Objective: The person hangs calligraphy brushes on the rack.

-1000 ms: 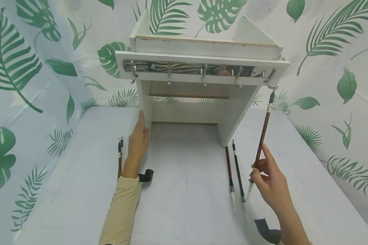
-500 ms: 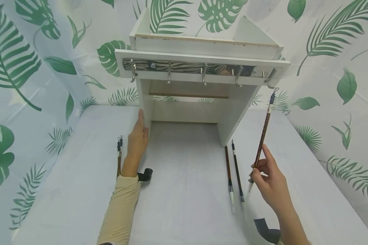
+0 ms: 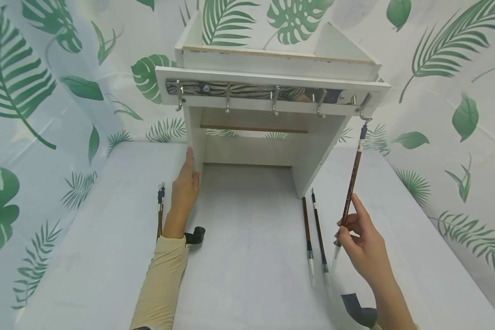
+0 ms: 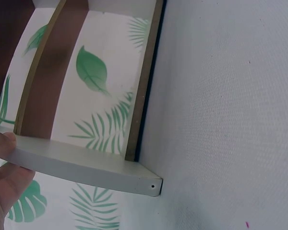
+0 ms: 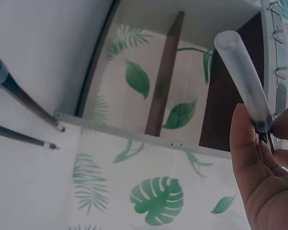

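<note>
My left hand [image 3: 184, 192] holds the left side panel of a white shelf unit [image 3: 313, 151]. In the left wrist view, thumb and fingers lie on either side of that panel's edge [image 4: 77, 163]. My right hand [image 3: 365, 243] pinches a brown calligraphy brush [image 3: 354, 176] near its bristle end, and the brush stands nearly upright, loop up. Its hanging loop overlaps the tip of the rightmost hook [image 3: 365, 110] on the front rail. Seen from the right wrist, a clear cap [image 5: 247, 81] covers the bristles, pointing away from the fingers.
A hook rail [image 3: 251, 91] with several metal hooks crosses the unit's front. Two capped brushes, one brown [image 3: 307, 224] and one black [image 3: 319, 231], lie on the white tablecloth [image 3: 247, 256] right of centre. More brushes [image 3: 160, 206] lie beside the left forearm. Leaf-patterned cloth hangs behind.
The brush's top end has tilted slightly left and dipped, bringing its loop to the rightmost hook's tip. Both hands have stayed almost where they were.
</note>
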The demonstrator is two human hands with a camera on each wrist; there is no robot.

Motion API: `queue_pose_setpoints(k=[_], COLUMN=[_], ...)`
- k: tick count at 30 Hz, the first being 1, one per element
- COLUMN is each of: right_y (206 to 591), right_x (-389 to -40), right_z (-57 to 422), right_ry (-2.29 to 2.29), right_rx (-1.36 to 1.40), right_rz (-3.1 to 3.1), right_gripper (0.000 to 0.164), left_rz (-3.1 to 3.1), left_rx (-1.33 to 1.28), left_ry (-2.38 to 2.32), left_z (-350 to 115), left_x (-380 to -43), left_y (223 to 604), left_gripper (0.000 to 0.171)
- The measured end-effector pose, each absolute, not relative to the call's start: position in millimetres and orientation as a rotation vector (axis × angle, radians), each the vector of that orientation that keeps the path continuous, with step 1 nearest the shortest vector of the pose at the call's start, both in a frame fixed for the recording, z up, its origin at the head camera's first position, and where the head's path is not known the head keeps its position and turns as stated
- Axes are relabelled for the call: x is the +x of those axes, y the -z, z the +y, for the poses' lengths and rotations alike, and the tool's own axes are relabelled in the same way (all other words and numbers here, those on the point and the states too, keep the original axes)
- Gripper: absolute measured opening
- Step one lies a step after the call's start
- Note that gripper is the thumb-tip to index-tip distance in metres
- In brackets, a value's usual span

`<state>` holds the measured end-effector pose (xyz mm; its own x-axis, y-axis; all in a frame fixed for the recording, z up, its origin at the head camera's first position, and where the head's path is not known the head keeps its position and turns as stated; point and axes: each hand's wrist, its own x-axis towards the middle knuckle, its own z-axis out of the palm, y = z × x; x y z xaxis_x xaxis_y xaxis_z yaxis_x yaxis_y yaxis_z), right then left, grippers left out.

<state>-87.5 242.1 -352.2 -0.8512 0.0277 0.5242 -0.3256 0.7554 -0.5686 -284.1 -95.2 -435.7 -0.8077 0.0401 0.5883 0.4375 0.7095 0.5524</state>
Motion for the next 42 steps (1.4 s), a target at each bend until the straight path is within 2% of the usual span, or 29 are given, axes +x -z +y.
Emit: queue_pose_setpoints(k=[28,36,42], right_y=[358,374,394], right_x=[-96,-103,-122], right_z=[237,236,240], right_ry=[-0.963,-0.959,-0.866], right_rx=[0.150,0.143,0.175], right_rz=[-2.491,-2.418,-2.293], right_gripper=[0.074,0.072,0.068], left_rz=[-2.419,-2.437,-2.414], left_rx=[-0.327,-0.315,-0.337], left_ry=[0.979,0.984,0.974], left_z=[-99,-98,-95], left_x=[-283,-283,-284], left_y=[435,434,436], left_gripper=[0.068,0.067,0.066])
